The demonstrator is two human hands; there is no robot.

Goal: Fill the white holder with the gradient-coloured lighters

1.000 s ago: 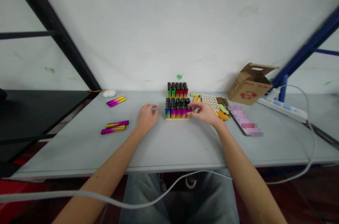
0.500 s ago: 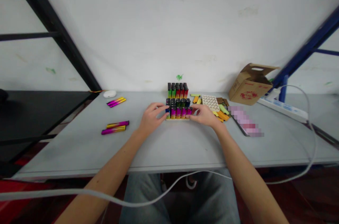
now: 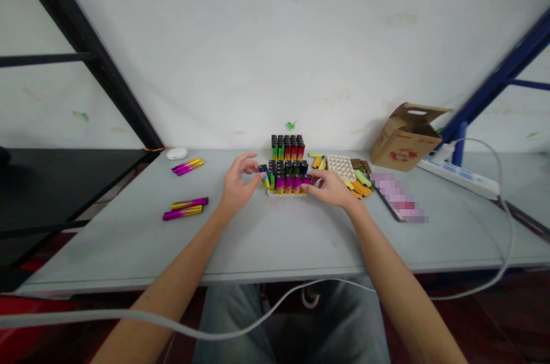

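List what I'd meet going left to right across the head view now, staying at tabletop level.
Loose purple-and-yellow lighters → left hand → front block of standing lighters → right hand → phone → power strip.

Nothing legible right now: cardboard box (image 3: 389,149), three o'clock in view, carries red print (image 3: 406,154), lettering too small to read.

Marked white wall (image 3: 266,54) behind a grey table (image 3: 279,238) — black frame (image 3: 101,66) at left
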